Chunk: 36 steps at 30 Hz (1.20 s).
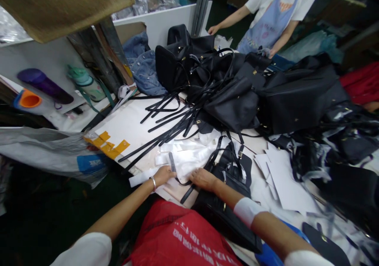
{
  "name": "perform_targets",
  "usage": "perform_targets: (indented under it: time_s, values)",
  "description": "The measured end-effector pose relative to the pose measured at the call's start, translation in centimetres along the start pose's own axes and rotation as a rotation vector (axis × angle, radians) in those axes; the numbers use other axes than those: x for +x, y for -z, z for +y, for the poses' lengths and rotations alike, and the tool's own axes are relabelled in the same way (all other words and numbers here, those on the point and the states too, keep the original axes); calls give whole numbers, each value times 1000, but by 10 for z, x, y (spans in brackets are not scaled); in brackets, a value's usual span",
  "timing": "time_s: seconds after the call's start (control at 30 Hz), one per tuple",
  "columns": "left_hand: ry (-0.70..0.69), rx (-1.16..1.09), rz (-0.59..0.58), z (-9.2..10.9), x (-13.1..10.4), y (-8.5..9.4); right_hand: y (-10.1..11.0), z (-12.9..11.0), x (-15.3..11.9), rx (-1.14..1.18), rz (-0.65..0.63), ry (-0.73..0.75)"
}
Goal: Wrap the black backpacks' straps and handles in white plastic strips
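Note:
My left hand [163,175] pinches a narrow black strap [172,162], whose end sticks up past the fingers. From there the strap loops toward my right hand [203,179], which is closed around it beside a crumpled white sheet [185,161]; its fingertips are partly hidden. Under my right forearm lies a black handbag [226,191] with gold-coloured fittings and thin handles. Another strap end [187,193] points down toward the table edge. Beyond my hands, several long black straps [168,133] spread over the pale tabletop [118,118].
Black bags [237,100] are heaped across the back and right. White sheets [286,179] lie at the right. A person in a blue apron [263,29] stands across the table. Bottles [44,85] sit on a left shelf beside a metal post [108,49]. Orange tape [115,147] marks the left edge.

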State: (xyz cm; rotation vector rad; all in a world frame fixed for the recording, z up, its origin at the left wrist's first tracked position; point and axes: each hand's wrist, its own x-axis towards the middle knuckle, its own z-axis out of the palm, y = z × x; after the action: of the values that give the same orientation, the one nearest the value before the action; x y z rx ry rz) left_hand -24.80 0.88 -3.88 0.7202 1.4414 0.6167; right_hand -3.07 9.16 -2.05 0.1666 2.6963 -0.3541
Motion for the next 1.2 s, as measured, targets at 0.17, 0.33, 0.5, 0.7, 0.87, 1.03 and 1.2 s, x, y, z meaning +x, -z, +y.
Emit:
perform_targets:
  time_s: [0.17, 0.33, 0.5, 0.7, 0.87, 1.03, 1.2]
  values:
    - [61, -209, 63, 6, -2, -5, 2, -5, -11, -70, 4, -20]
    - [100, -416, 104, 24, -3, -2, 12, -23, -14, -73, 71, 21]
    - [88, -558, 173, 32, 0, 2, 15, -50, -8, -4, 39, -95]
    - [38, -672, 137, 39, -2, 6, 11, -66, 16, 23, 2, -368]
    - [9, -719, 25, 44, -10, 11, 13, -57, 23, 71, 15, -367]
    - [-12, -695, -123, 38, -22, 24, 19, -43, 0, 105, 37, -422]
    - [102, -370, -232, 22, -31, 32, 30, -49, -31, 264, 9, -247]
